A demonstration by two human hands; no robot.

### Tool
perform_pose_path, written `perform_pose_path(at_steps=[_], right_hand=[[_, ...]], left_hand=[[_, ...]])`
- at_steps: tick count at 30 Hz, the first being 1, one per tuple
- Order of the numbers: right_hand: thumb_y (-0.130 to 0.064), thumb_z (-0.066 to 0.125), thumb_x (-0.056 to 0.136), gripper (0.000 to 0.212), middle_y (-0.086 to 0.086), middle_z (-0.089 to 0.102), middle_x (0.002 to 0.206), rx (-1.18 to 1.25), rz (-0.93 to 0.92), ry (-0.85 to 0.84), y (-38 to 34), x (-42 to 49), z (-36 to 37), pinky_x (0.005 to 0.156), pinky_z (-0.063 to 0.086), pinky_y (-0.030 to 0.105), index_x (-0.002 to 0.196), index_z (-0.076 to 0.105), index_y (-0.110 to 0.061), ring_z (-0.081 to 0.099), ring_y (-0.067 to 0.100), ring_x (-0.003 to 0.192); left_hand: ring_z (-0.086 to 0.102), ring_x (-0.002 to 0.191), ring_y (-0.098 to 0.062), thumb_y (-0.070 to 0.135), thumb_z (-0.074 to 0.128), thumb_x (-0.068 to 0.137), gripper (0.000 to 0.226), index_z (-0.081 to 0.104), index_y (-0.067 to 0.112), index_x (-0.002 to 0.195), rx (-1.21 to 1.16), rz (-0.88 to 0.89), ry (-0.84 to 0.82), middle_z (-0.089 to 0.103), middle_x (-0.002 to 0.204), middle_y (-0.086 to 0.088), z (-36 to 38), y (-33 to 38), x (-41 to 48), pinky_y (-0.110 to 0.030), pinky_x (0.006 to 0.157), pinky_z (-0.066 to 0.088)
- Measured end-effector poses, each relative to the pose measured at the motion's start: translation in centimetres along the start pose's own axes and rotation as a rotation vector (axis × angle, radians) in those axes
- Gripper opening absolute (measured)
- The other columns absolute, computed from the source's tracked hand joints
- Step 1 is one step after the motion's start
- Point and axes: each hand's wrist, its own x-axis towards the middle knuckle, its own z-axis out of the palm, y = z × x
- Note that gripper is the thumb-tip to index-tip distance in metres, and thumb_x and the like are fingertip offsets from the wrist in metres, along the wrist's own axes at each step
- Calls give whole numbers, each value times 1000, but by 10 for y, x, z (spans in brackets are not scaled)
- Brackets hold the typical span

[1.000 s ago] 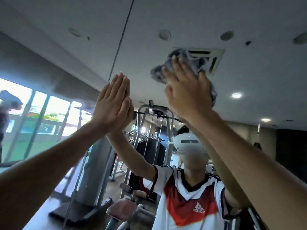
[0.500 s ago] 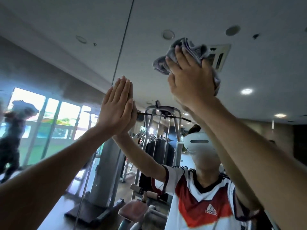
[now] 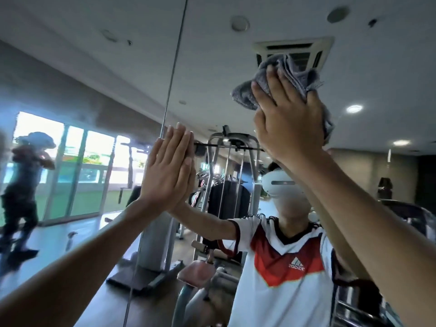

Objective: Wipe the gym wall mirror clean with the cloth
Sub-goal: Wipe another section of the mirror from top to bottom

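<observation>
The wall mirror (image 3: 94,67) fills nearly the whole view. A thin vertical seam (image 3: 174,62) between its panels runs down from the top edge. The glass reflects a pale ceiling (image 3: 236,90) with round lights and a square air vent (image 3: 292,47), and a row of bright windows (image 3: 70,156) on the left. It also reflects a grey cable weight machine (image 3: 231,185) in the middle. In front of the machine stands the reflection of the person (image 3: 287,267), in a white jersey with a red and black chest panel and a white headset. A second, blurred figure (image 3: 21,185) shows in the glass at the far left.

Both bare forearms reach up from the lower corners towards the glass. The left hand (image 3: 165,171) lies flat on the mirror just right of the seam. Its fingers are straight and close together, meeting their own reflection, and it holds nothing. The right hand (image 3: 287,121) is raised higher, to the right. Its fingers are spread and nearly straight, pressing the cloth (image 3: 245,95) against the mirror.

The cloth is grey and bunched in folds. It sits high on the glass, over the lower part of the reflected air vent. Its edges stick out above the fingertips and to both sides of the right hand.
</observation>
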Motion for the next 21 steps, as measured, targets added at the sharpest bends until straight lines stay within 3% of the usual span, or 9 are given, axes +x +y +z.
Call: perform_pose_path(at_steps=[3, 7, 9, 11, 13, 17, 19, 21], right_hand=[[-37, 23, 98, 58, 10, 31, 160, 11, -56, -18, -36, -22, 11, 102, 37, 48, 151, 40, -21, 32, 24, 147], [-35, 35, 96, 53, 4, 40, 156, -7, -482, -114, -64, -94, 5, 96, 35, 43, 147, 48, -25, 44, 19, 139], [-33, 38, 96, 52, 2, 41, 156, -29, -598, -174, -43, -120, -6, 91, 34, 41, 147, 48, -27, 50, 16, 133], [-34, 37, 99, 52, 2, 37, 158, -95, -539, -162, -12, -121, -12, 92, 36, 43, 151, 41, -27, 46, 19, 138], [-34, 35, 101, 53, 2, 32, 160, -86, -307, -127, 4, -105, -13, 97, 40, 46, 153, 37, -26, 37, 20, 145], [-34, 33, 103, 51, 6, 30, 161, -27, 45, -26, -30, -74, -5, 101, 37, 47, 152, 37, -24, 31, 22, 148], [-34, 31, 103, 52, 7, 30, 162, -21, 94, -3, -61, -74, 3, 99, 38, 45, 153, 38, -23, 31, 22, 148], [-32, 34, 102, 52, 5, 27, 163, -2, 13, -24, -91, -96, 11, 94, 40, 44, 153, 38, -23, 29, 20, 149]], left_hand=[[8, 154, -18, 33, 15, 103, 59, 18, 10, 157, -7, -7, -28, 13, 166, -6, 0, -4, -11, -38, 125, 6], [12, 154, -22, 30, 21, 103, 58, 21, 7, 156, -49, 8, -29, 18, 165, -12, -3, -6, -20, -38, 125, 7], [15, 153, -27, 28, 22, 102, 59, 21, 5, 156, -52, 31, -49, 20, 164, -15, -5, -9, -33, -43, 124, 11], [14, 153, -30, 30, 20, 103, 60, 19, 3, 156, -29, 78, -92, 17, 164, -17, -4, -13, -50, -48, 124, 10], [14, 153, -33, 33, 16, 105, 60, 18, 1, 156, -4, 124, -111, 16, 164, -19, -2, -15, -64, -50, 124, 10], [16, 152, -34, 34, 13, 106, 59, 15, 4, 157, -27, 132, -86, 17, 165, -18, 2, -15, -73, -54, 122, 16], [16, 153, -33, 33, 14, 106, 59, 17, 4, 157, -50, 133, -62, 19, 164, -18, 2, -16, -73, -51, 124, 13], [17, 152, -33, 32, 16, 105, 59, 19, 3, 156, -74, 150, -35, 22, 163, -19, 2, -16, -76, -50, 124, 13]])
